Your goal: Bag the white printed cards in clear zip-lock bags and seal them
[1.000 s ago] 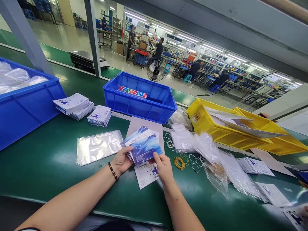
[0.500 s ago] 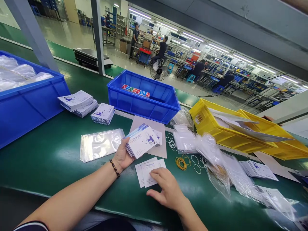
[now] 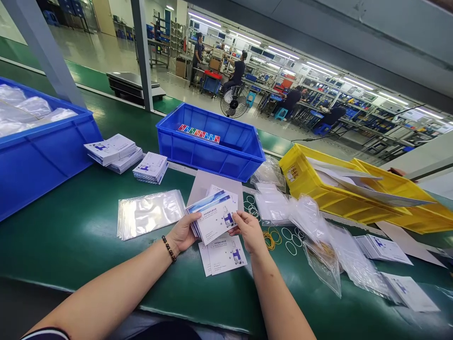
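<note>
My left hand (image 3: 184,232) grips a fanned stack of white and blue cards (image 3: 212,218) from its left side, just above the green table. My right hand (image 3: 250,229) pinches the right edge of the top card of that stack. Two or three white cards (image 3: 222,256) lie flat on the table right below the stack, between my hands. A bead bracelet sits on my left wrist.
Clear bags (image 3: 150,212) lie left of my hands. More card stacks (image 3: 113,151) sit beyond them. A blue bin (image 3: 212,156) stands behind, a larger blue bin (image 3: 42,151) far left, yellow trays (image 3: 318,189) at right. Rubber bands (image 3: 271,236) and loose bags (image 3: 318,236) lie right. People work in the background.
My right hand laid a card on the small pile on the table, then came back up to the stack and took hold of its top card. The left hand stayed on the stack.
</note>
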Available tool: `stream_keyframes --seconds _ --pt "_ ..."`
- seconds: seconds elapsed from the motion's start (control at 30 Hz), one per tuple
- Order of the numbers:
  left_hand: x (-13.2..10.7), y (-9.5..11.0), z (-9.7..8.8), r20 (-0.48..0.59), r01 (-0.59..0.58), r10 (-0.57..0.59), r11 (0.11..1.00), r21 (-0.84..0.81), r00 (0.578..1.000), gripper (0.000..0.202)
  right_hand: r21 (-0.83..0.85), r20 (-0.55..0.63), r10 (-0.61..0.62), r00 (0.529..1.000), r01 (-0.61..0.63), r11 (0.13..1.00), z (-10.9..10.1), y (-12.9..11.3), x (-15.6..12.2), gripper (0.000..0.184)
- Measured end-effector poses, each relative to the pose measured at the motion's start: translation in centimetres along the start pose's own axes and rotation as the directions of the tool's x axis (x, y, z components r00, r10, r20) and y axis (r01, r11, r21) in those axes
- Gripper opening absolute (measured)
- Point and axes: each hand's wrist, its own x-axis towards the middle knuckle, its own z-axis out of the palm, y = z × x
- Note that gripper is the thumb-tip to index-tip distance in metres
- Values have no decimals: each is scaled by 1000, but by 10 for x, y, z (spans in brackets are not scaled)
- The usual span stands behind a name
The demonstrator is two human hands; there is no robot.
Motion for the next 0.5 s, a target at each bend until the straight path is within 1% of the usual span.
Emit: stream_keyframes --seconds 0.13,0.27,0.4,0.5 --pt "2 -1 -1 -26 -1 1 1000 4 1000 57 5 39 37 999 -37 999 -3 0 -6 40" --pt "2 2 1 -77 -18 18 1000 -5 997 52 -15 38 47 998 -46 999 -6 2 -8 53" --pt "2 3 2 -74 -40 39 999 -12 996 55 14 2 6 1000 -6 1000 -7 3 -12 55" --pt "2 2 2 -75 -48 47 999 -7 996 58 31 19 -18 1000 17 999 -11 2 -18 60"
